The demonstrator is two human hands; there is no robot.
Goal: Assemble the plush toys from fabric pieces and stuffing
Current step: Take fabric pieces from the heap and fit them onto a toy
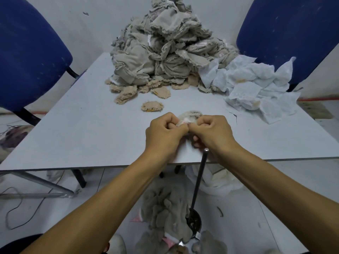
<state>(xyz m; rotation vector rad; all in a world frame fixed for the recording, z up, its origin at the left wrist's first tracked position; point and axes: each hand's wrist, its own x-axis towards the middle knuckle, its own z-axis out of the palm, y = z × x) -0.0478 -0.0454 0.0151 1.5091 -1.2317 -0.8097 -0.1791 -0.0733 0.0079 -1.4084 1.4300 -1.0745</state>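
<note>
Near the front edge of a pale grey table (88, 129), left hand (163, 133) and right hand (213, 133) meeting knuckle to knuckle, fingers of both curled tight and pinching a small plush fabric piece (189, 116) between them. Beige pile and a fleck of pink showing above the thumbs; the rest of the piece hidden behind the hands. Just beyond, toward the table's middle, a single round tan fabric patch (152, 106) with frayed rim and a touch of yellow, lying flat and apart from the hands. Along the far edge, heaped high against the wall, a mound of grey-beige fabric pieces (165, 50), with smaller tan patches (128, 92) spilling from its foot. At the far right corner, a loose spread of white fabric pieces (256, 87), touching the mound. Blue chair (31, 57) off the far left corner, another blue chair (293, 33) behind the far right corner. Below the front edge, a dark metal rod (199, 182) rising from a round base on the floor, amid grey plush pieces (165, 206) and white cloth (216, 182).
</note>
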